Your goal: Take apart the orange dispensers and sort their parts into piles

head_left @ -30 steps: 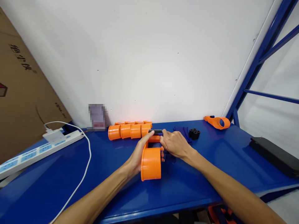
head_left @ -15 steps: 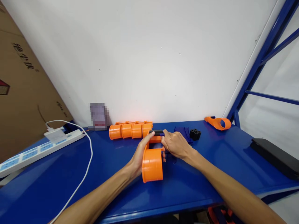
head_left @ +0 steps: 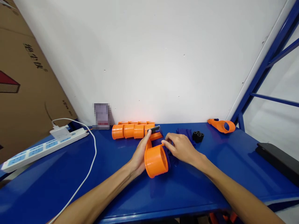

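Note:
An orange tape dispenser (head_left: 156, 160), with a wide round hub, a black strip at its top and a dark blue part on its right side, is held above the table. My left hand (head_left: 139, 155) is closed round its left side, thumb up against the black strip. At the upper right rim of the hub, my right hand (head_left: 181, 147) has its thumb and bent fingers on a small orange tab. Its other fingers are curled and partly hidden. Behind lies a row of orange hub parts (head_left: 129, 131). Dark blue parts (head_left: 186, 134) and black rollers (head_left: 198, 136) sit beyond my right hand.
On the blue table (head_left: 112, 189), a white power strip (head_left: 44, 147) with a plugged charger and white cable (head_left: 95, 149) lies left. Another orange piece (head_left: 221, 125) and a black case (head_left: 277, 161) are at right. A cardboard box (head_left: 30, 93) and white wall (head_left: 144, 62) stand behind.
My right hand has moved from the black strip down to the hub's rim. The dispenser has tilted, its hub opening now showing on the right. The view has shifted slightly.

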### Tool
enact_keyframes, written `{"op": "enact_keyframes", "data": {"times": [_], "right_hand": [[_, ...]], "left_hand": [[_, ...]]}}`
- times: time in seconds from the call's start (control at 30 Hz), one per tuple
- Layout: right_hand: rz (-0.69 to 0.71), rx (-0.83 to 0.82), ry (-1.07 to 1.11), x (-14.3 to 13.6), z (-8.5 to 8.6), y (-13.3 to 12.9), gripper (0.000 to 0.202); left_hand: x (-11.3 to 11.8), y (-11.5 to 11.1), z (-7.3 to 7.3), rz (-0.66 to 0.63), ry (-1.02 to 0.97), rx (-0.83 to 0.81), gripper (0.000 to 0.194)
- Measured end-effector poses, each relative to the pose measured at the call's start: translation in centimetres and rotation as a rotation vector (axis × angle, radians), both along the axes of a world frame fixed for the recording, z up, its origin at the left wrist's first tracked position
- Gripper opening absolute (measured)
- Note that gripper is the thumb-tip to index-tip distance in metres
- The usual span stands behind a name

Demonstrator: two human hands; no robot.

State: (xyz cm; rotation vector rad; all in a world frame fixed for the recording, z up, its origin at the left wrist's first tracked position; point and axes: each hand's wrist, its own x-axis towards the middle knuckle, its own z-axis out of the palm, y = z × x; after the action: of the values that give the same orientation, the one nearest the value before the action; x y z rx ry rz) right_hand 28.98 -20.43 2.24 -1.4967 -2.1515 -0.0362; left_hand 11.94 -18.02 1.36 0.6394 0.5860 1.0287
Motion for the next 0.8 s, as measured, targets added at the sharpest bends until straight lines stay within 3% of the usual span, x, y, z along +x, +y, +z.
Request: {"op": "enact_keyframes", "data": {"times": [0.13,0.23,0.37,0.57,0.8], "right_hand": [[-0.117,-0.032,-0.17,-1.3,-0.1,-0.3,0.025],[-0.194,-0.057,-0.224,-1.5,0.1,-0.3,0.024],[-0.178,-0.089,-0.226,-0.9,-0.1,0.0,0.023],[-0.158,-0.115,-0.199,-1.0,-0.6,0.2,0.023],[-0.076,-0.074,0.109,-1.2,-0.7,0.5,0.024]], "left_hand": [[0.3,0.0,-0.9,0.176,0.111,0.199,0.034],[0.3,0.2,-1.5,0.178,0.209,0.285,0.037],[0.4,0.4,-1.9,0.139,0.283,0.379,0.041],[0.8,0.1,-2.1,0.23,0.303,0.344,0.047],[0.8,0.2,-1.6,0.256,0.231,0.305,0.049]]}}
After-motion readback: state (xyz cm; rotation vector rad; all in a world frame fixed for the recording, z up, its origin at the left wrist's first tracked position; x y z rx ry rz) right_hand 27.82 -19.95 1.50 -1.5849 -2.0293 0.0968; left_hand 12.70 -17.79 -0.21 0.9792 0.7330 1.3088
